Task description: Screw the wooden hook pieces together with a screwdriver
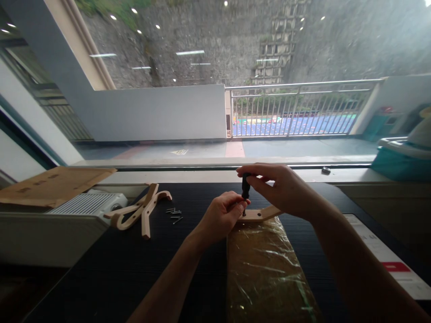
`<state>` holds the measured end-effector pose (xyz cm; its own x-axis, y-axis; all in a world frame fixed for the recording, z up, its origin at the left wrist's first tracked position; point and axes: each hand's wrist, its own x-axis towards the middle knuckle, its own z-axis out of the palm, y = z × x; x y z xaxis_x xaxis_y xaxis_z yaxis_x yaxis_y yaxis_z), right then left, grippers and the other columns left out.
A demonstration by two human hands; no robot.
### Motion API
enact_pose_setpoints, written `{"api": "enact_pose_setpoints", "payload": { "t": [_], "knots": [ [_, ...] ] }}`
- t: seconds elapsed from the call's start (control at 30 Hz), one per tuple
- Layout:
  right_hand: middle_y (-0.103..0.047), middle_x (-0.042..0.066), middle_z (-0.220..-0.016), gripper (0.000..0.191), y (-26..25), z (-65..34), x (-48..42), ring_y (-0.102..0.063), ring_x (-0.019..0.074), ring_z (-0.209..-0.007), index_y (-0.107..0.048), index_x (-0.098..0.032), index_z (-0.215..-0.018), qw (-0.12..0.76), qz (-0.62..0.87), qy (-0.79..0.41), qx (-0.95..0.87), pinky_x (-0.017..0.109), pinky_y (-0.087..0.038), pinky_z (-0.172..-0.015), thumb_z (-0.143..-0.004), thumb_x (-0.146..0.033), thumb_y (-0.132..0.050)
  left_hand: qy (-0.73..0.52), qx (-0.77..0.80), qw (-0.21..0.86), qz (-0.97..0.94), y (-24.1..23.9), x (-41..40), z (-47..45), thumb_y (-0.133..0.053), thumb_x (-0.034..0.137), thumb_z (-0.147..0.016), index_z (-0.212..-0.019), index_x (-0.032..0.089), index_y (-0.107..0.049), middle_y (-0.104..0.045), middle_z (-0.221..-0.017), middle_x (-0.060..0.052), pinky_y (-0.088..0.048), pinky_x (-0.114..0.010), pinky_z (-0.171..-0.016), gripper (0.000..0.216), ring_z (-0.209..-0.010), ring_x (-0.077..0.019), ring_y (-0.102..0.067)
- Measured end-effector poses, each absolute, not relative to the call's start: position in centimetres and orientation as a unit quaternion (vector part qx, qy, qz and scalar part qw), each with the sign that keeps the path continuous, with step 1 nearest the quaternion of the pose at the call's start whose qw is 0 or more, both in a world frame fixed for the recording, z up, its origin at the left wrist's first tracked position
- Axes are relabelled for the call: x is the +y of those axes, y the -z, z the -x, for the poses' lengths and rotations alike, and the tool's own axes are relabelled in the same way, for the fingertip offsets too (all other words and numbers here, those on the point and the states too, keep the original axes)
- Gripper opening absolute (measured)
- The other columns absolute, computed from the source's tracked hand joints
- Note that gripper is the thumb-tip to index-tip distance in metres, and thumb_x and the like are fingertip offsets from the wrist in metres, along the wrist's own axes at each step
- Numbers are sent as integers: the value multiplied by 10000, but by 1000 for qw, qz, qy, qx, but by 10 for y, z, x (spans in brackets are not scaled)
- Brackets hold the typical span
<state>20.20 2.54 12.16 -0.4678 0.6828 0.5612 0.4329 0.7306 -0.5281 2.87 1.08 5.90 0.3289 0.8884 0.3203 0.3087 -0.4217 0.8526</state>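
My right hand [281, 188] is closed around the black handle of a small screwdriver [245, 187], held upright. Its tip points down onto a curved wooden piece [261, 214] lying on the black table. My left hand [224, 215] is curled just left of the tip, its fingers pinched at the base of the screwdriver and resting against the wooden piece. What the fingertips pinch is too small to make out. A flat board wrapped in clear plastic [266, 269] lies under and in front of the wooden piece.
More curved wooden pieces [139, 211] lie crossed at the left, with several loose screws [174, 214] beside them. A white slatted device [89, 204] and cardboard [50, 184] sit far left. A printed sheet [387, 255] lies at the right, a window ledge behind.
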Motion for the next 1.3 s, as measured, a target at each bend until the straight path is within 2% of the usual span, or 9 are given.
{"api": "enact_pose_setpoints", "payload": {
  "t": [0.17, 0.47, 0.67, 0.77, 1.0, 1.2, 1.3],
  "knots": [
    [-704, 36, -1032, 288, -121, -204, 27, -650, 180, -888, -674, -213, -1084, 397, 341, -171, -835, 308, -530, -753, -840, -238, -524, -410, 409, 349, -737, -59, 11, -30, -521, 231, -839, -866, 118, -669, -607, -849, -59, -449, -263, -735, 188, -795, -142, -559],
    [-717, 27, -888, 246, -120, -202, 27, -656, 156, -727, -679, -205, -1020, 413, 353, -155, -825, 288, -533, -653, -800, -278, -595, -409, 411, 345, -738, -59, 10, -29, -534, 244, -835, -863, 125, -678, -599, -822, -49, -447, -255, -717, 188, -772, -138, -554],
    [-697, 42, -1047, 328, -121, -204, 27, -654, 174, -882, -644, -203, -1135, 389, 324, -186, -842, 298, -541, -742, -836, -204, -507, -406, 410, 349, -738, -60, 11, -28, -523, 241, -838, -854, 128, -674, -609, -837, -54, -453, -271, -719, 189, -784, -145, -558],
    [-703, 40, -1028, 308, -121, -206, 28, -654, 180, -897, -664, -199, -1100, 396, 328, -186, -837, 300, -538, -754, -825, -212, -526, -405, 412, 349, -738, -60, 10, -29, -525, 246, -839, -871, 128, -677, -609, -838, -55, -453, -269, -716, 196, -780, -144, -558],
    [-709, 28, -883, 256, -120, -204, 28, -651, 156, -757, -662, -198, -1038, 399, 362, -165, -826, 293, -533, -678, -806, -257, -572, -406, 410, 353, -737, -60, 10, -30, -501, 228, -843, -863, 115, -666, -602, -840, -56, -447, -261, -725, 200, -781, -138, -562],
    [-701, 33, -1014, 295, -122, -202, 25, -650, 165, -846, -655, -208, -1086, 390, 330, -181, -840, 288, -532, -710, -833, -200, -502, -406, 410, 358, -734, -60, 10, -28, -511, 228, -836, -840, 121, -665, -604, -838, -56, -448, -261, -721, 188, -791, -144, -563],
    [-706, 32, -1004, 278, -123, -203, 25, -650, 173, -875, -673, -199, -1056, 392, 324, -191, -840, 285, -534, -716, -832, -209, -509, -405, 408, 352, -738, -61, 10, -29, -505, 231, -837, -859, 125, -671, -605, -833, -54, -448, -259, -715, 198, -786, -143, -562]
  ]
}}
